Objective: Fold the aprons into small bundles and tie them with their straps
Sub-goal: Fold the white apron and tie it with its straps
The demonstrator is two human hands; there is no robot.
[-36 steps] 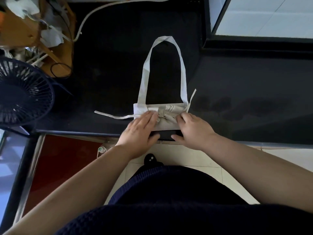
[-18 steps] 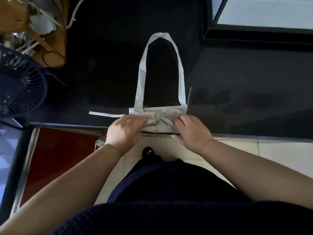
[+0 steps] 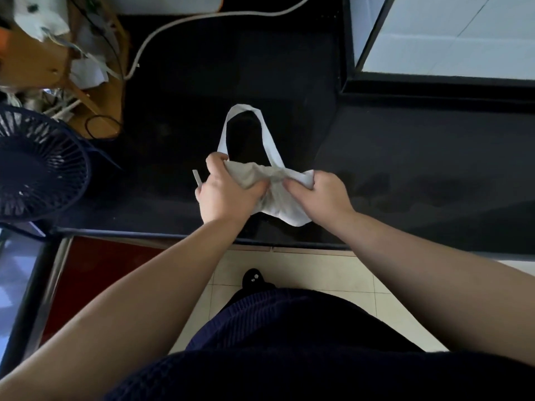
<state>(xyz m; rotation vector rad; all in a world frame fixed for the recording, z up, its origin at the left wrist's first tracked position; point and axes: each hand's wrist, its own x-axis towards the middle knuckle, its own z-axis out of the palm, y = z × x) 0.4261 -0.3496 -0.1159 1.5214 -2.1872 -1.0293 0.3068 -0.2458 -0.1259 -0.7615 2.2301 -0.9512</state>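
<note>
A beige folded apron bundle point(image 3: 279, 198) is lifted off the black countertop point(image 3: 405, 169), bunched between both hands. My left hand point(image 3: 225, 195) grips its left end, fingers curled round the cloth. My right hand point(image 3: 318, 195) pinches the right end. The white neck strap loop point(image 3: 269, 140) hangs forward from the bundle over the counter. A short end of a waist strap point(image 3: 197, 178) sticks out left of my left hand. The rest of the straps is hidden in the folds.
A dark round fan point(image 3: 37, 166) stands at the left edge of the counter. Behind it sits a wooden rack point(image 3: 58, 68) with papers and cables. A white cable point(image 3: 202, 18) runs along the back. A raised black ledge point(image 3: 434, 88) borders the far right.
The bundle lay flat at the counter's front edge under both hands; now both hands have gathered and lifted it forward. The neck loop has slackened and the left strap has been drawn in.
</note>
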